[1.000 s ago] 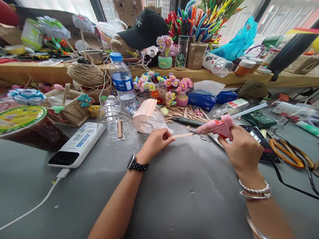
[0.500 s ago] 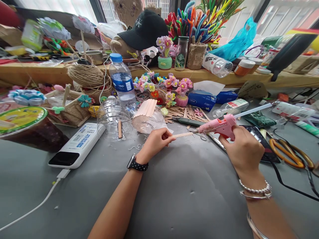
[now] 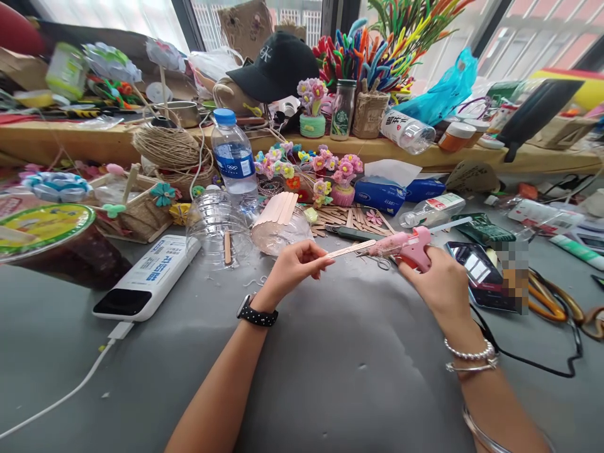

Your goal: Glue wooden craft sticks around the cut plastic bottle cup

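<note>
Between thumb and fingers, my left hand [image 3: 302, 264] pinches one end of a flat wooden craft stick [image 3: 352, 249], which points right. My right hand [image 3: 436, 280] is wrapped round the handle of a pink hot glue gun [image 3: 401, 246]. The gun's nozzle is close beside the stick; whether they touch I cannot tell. A clear glue stick [image 3: 450, 224] juts from the gun's back. Just beyond my left hand lies a cut clear plastic bottle piece [image 3: 302, 231] with a row of craft sticks [image 3: 279, 209] on it. Another clear ribbed bottle part [image 3: 214, 217] is to its left.
Loose craft sticks [image 3: 352, 218] are heaped behind the gun. A water bottle [image 3: 233, 157] stands left of the pipe-cleaner flowers [image 3: 346, 170]. A white power bank [image 3: 146, 277] lies at left, a phone [image 3: 481, 277] and orange-handled scissors [image 3: 547, 302] at right.
My right hand and the glue gun have moved left and slightly down. The gun's nozzle now overlaps the craft stick's far end. The stick tilts up more, still in my left hand.
</note>
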Motion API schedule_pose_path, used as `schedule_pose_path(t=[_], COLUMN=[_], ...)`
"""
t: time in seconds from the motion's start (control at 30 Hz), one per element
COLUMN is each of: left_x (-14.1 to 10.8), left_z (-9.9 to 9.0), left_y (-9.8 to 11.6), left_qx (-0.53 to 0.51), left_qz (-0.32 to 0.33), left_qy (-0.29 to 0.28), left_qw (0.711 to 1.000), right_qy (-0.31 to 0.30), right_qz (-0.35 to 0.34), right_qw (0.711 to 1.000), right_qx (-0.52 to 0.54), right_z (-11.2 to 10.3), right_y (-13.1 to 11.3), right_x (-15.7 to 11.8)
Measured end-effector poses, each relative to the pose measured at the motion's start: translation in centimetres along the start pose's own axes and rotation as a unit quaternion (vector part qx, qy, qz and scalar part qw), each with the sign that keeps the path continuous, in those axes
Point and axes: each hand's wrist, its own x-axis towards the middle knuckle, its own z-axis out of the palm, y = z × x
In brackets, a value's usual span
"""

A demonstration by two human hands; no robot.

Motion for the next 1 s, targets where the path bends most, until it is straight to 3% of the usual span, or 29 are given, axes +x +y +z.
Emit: schedule_pose_path(t=[0.33,0.47,0.67,0.87,1.0], left_x=[-0.5,-0.6,-0.4,-0.2,-0.2], left_z=[0.3,0.2,0.2,0.3,0.3], left_y=[0.8,1.0,0.6,0.4,0.4], left_qx=[-0.011,-0.009,0.025,0.072,0.066], left_qz=[0.062,0.094,0.109,0.087,0.07], left_qy=[-0.007,-0.002,0.021,0.032,0.028], left_qw=[0.998,0.995,0.994,0.993,0.995], right_qy=[-0.122,-0.139,-0.105,-0.006,0.021], right_qz=[-0.01,-0.014,0.0,-0.022,-0.015], right_qw=[0.992,0.99,0.993,0.996,0.995], right_qx=[0.035,0.035,0.057,0.081,0.098], right_z=[2.4,2.6,1.6,0.1,-0.3], right_y=[-0.5,-0.5,-0.6,-1.4,-1.2], right_x=[-0.7,-0.9,-0.7,-0.5,-0.4])
